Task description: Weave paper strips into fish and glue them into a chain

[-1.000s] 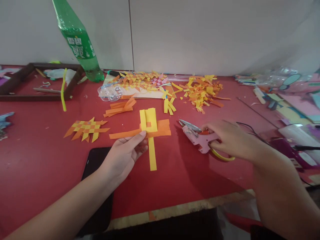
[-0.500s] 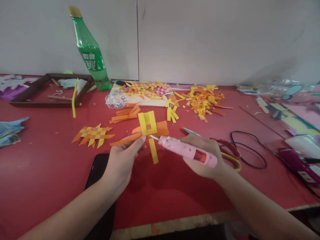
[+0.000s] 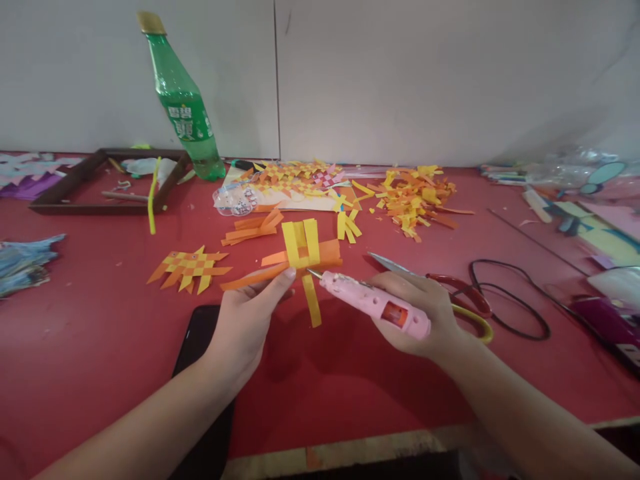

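Head view: your right hand (image 3: pixel 436 308) grips glue gun (image 3: pixel 367 298), long axis 4-to-10 o'clock, nozzle (image 3: pixel 315 273) toward 10; left hand (image 3: pixel 246 313) pinches paper strips (image 3: pixel 311 241).

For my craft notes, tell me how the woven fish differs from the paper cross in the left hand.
The woven fish lies on the table; the left hand holds the paper cross. The woven fish is checkered; the paper cross shows long plain strips. Both are yellow and orange.

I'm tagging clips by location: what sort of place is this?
Probably a craft workspace; whether home or classroom is unclear. The right hand holds a pink glue gun, scissors lie near it, and orange and yellow paper strips are heaped farther back.
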Tool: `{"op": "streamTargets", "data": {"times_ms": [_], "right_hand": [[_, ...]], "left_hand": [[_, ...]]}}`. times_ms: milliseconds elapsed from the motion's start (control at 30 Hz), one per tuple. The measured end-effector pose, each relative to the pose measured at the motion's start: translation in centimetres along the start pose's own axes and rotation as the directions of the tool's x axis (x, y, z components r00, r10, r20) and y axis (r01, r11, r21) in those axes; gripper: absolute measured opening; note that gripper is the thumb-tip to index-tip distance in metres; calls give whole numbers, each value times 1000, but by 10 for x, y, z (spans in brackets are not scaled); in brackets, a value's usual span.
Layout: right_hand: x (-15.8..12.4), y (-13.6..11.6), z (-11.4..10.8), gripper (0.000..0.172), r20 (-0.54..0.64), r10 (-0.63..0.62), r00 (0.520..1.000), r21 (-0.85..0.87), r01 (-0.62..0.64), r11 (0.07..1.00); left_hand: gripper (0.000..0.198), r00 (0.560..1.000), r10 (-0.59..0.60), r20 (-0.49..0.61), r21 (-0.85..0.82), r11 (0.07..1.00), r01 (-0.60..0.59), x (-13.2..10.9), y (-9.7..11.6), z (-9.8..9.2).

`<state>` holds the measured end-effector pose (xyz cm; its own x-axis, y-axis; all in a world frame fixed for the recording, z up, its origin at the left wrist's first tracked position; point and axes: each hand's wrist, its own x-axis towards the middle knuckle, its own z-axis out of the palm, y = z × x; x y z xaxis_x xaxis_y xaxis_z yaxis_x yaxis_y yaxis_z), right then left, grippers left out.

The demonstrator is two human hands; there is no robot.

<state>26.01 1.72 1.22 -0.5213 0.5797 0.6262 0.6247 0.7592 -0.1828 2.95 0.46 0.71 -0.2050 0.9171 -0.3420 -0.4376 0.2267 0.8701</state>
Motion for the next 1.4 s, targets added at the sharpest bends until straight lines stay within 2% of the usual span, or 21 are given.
{"op": "streamTargets", "data": {"times_ms": [200,500,800,1133,1400], "right_hand": [[-2,-3,-2,17,24,50,998,-4,-50,999],[1,-5,-3,9,10,80,997,-53,-79,995],[0,-7,-1,13,4,70,998,-37,-69,997],[0,-8,-1,13,35,87,996,-67,-84,994],[1,-9,-1,13,15,90,996,-72,-89,993]], "left_hand": [[17,998,23,62,-24,999,-22,-3,2,1],[19,998,52,29,-21,998,-51,-4,2,2],[18,998,43,38,66,997,-45,-6,2,1],[19,998,64,28,66,996,-65,-3,0,0],[20,998,57,27,40,998,-58,-4,1,1]]}}
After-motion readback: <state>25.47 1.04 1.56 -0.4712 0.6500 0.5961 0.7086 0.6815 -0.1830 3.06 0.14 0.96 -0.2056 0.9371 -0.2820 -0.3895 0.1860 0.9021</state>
